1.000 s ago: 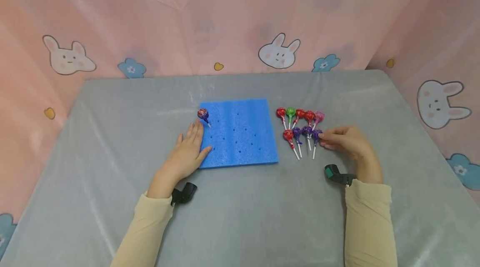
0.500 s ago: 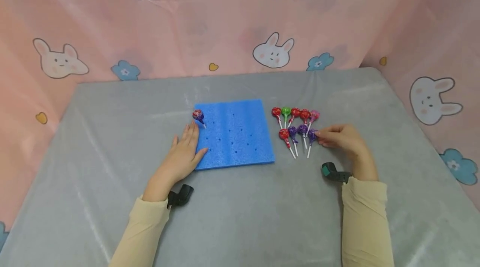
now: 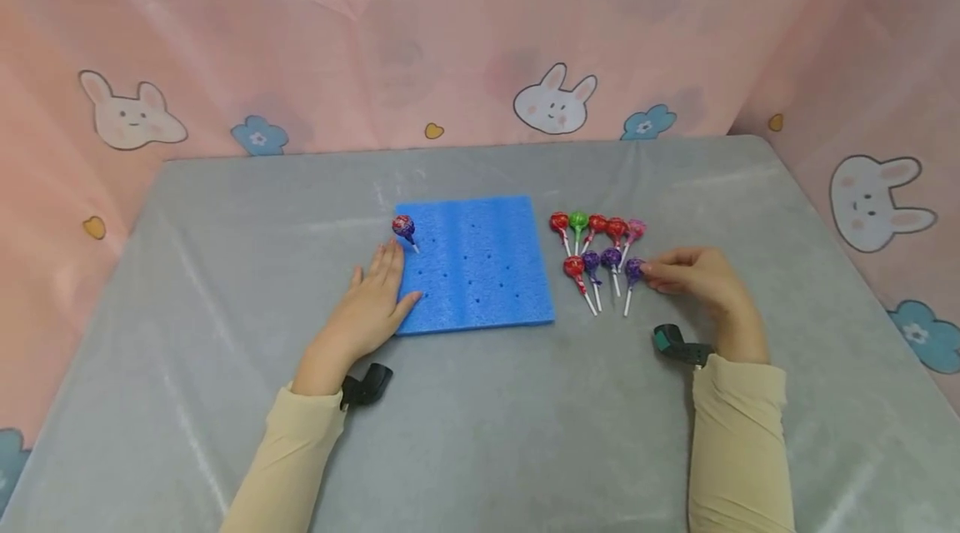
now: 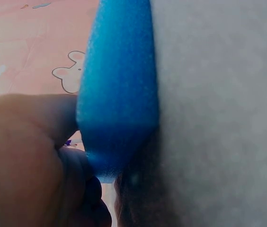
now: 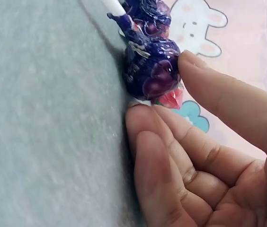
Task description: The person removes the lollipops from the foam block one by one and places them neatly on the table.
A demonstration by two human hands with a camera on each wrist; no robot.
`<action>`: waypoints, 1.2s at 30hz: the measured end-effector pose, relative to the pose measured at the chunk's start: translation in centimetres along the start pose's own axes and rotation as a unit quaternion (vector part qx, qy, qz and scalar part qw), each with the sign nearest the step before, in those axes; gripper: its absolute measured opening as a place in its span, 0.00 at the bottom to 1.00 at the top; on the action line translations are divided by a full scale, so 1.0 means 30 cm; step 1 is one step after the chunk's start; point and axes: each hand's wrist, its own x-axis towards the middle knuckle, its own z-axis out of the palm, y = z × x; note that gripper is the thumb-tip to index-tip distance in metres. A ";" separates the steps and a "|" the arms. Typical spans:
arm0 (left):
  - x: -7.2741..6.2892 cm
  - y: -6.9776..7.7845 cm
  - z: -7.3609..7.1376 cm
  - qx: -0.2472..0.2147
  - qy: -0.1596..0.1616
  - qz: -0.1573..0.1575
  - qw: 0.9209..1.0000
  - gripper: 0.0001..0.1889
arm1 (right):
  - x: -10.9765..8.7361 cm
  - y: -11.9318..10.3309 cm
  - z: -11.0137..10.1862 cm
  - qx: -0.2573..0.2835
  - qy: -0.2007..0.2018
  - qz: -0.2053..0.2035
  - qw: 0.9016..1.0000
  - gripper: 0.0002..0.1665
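My left hand (image 3: 366, 312) lies along the left edge of a blue foam board (image 3: 487, 300) with straight fingers, its thumb on top near the front corner. Small holes dot the board. One red-and-purple lollipop (image 3: 403, 226) stands tilted, its stick in the board's upper left. My right hand (image 3: 697, 279) pinches the wrapped head of a purple lollipop (image 5: 152, 71) at the right end of the front row; its white stick (image 3: 627, 301) points toward me. In the left wrist view the foam's side (image 4: 119, 85) fills the middle, and part of the left hand is hidden behind it.
Several more lollipops lie in two rows right of the board, among them a green one (image 3: 578, 221), a pink one (image 3: 635, 229) and a red one (image 3: 573, 266). Grey cloth (image 3: 525, 416) covers the table. A pink patterned curtain (image 3: 435, 42) hangs behind.
The head view shifts slightly. Both hands stay almost where they were, the right at the same purple lollipop and the left at the board's edge.
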 end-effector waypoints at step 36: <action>-0.001 0.007 -0.001 0.001 0.002 -0.002 1.000 0.38 | 0.070 -0.138 0.025 -0.091 0.001 -0.072 0.993 0.23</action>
